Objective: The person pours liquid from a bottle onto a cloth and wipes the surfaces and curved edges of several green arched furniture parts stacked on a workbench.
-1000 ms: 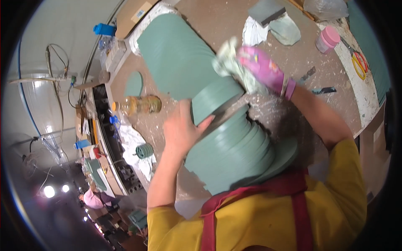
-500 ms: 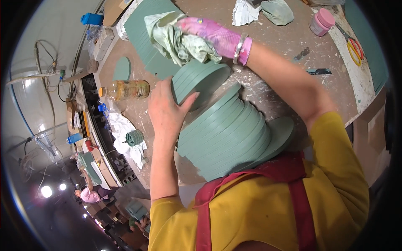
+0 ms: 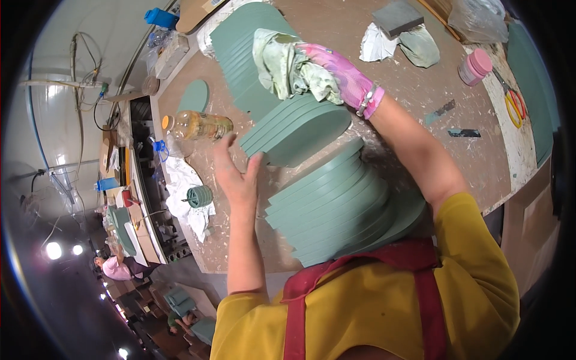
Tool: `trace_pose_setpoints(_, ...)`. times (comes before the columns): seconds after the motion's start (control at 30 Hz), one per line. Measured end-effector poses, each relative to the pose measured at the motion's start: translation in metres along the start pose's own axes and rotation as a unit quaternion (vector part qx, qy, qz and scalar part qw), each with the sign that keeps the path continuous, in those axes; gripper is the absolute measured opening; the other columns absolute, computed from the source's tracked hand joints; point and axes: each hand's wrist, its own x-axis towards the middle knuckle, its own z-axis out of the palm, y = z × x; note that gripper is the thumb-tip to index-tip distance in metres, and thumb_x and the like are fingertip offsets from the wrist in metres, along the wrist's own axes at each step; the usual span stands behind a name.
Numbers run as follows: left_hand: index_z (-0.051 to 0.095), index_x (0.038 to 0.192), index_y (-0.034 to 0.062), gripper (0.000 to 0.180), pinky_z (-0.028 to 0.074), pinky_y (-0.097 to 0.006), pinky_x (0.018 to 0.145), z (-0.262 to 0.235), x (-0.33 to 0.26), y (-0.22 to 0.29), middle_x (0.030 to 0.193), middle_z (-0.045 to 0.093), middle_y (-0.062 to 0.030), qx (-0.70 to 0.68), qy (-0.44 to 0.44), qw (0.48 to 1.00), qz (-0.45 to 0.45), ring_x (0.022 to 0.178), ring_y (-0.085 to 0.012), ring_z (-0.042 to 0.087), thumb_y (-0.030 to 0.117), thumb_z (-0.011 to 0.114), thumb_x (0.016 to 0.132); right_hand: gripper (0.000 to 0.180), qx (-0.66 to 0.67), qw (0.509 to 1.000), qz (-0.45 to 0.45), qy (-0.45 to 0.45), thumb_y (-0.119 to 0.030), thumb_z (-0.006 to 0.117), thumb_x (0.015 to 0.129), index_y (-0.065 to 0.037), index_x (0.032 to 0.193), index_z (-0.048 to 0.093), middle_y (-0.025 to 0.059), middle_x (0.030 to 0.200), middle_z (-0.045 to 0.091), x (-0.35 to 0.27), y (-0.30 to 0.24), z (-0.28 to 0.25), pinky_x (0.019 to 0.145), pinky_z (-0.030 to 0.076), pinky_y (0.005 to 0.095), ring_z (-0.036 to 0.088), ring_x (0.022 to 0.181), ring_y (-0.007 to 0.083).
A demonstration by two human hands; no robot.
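My right hand (image 3: 342, 71), in a pink-purple glove, grips a crumpled pale green stained cloth (image 3: 273, 63). The cloth hangs over the far edge of a small group of overlapping flat green boards with rounded ends (image 3: 294, 133). Bare, with thumb and fingers apart, my left hand (image 3: 236, 180) is at the left end of that group; its thumb tip is close to the lower corner, and I cannot tell if it touches. Closer to my body lies a larger fanned stack of green boards (image 3: 336, 201). Another fanned stack (image 3: 249, 45) lies beyond the cloth.
Left of the boards lie a clear bottle with an orange cap (image 3: 204, 126), a single green piece (image 3: 195, 95) and a ribbed green cup (image 3: 200, 196) on white cloth. Rightward are a pink jar (image 3: 475, 69), scissors (image 3: 513, 109) and a grey block (image 3: 397, 18). A person (image 3: 117, 268) is far left.
My left hand has let go of the small group of boards and drawn slightly back, fingers spreading. My right hand still holds the cloth. The whole view has shifted a little.
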Motion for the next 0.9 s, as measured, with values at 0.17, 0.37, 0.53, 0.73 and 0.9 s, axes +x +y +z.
trace_pose_setpoints(0.17,0.033,0.136,0.0024,0.053,0.033,-0.038,0.102,-0.005,0.005,-0.014,0.135,0.041,-0.0152,-0.124,0.177,0.969,-0.122,0.125,-0.0254,0.040,0.015,0.054,0.090,0.030,0.048,0.997,0.003,0.059,-0.020,0.048,0.098,-0.002,0.122,0.052,0.0050,0.110,0.062,-0.001,-0.005,0.003,0.079,0.054,0.0243,0.063,0.093,0.0123)
trace_pose_setpoints(0.37,0.008,0.147,0.0022,0.087,0.028,-0.037,0.107,0.000,0.045,-0.100,0.145,0.028,-0.0163,-0.257,0.170,0.916,-0.258,0.129,-0.0271,0.035,0.023,0.067,0.086,0.039,-0.005,0.998,-0.009,0.062,-0.017,0.043,0.099,0.000,0.134,0.042,0.0067,0.124,0.055,-0.016,-0.015,0.010,0.095,0.045,0.0264,0.056,0.109,0.0125)
trace_pose_setpoints(0.53,0.017,0.143,-0.0025,0.089,0.033,-0.034,0.103,0.019,0.071,-0.119,0.137,0.037,-0.0190,-0.191,0.165,0.943,-0.217,0.125,-0.0255,0.040,0.018,0.074,0.078,0.033,0.066,0.996,0.002,0.057,-0.018,0.043,0.099,-0.001,0.127,0.049,0.0054,0.115,0.061,-0.020,-0.016,0.021,0.091,0.048,0.0268,0.060,0.102,0.0120)
trace_pose_setpoints(0.73,0.037,0.127,-0.0033,0.065,0.040,-0.034,0.094,0.026,0.077,-0.116,0.117,0.053,-0.0168,-0.139,0.148,0.965,-0.167,0.108,-0.0234,0.052,0.028,0.071,0.081,0.034,0.177,0.982,0.049,0.047,-0.017,0.038,0.100,-0.001,0.128,0.047,0.0074,0.115,0.061,-0.021,-0.022,0.031,0.092,0.048,0.0269,0.060,0.103,0.0141)
trace_pose_setpoints(0.9,0.041,0.131,0.0051,0.075,0.043,-0.038,0.091,-0.011,0.087,-0.015,0.114,0.056,-0.0155,-0.010,0.083,0.996,-0.019,0.105,-0.0293,0.056,0.015,0.078,0.066,0.033,0.181,0.979,0.047,0.082,-0.017,0.038,0.100,-0.001,0.127,0.048,0.0095,0.114,0.061,-0.019,-0.021,0.016,0.089,0.051,0.0277,0.062,0.101,0.0173)
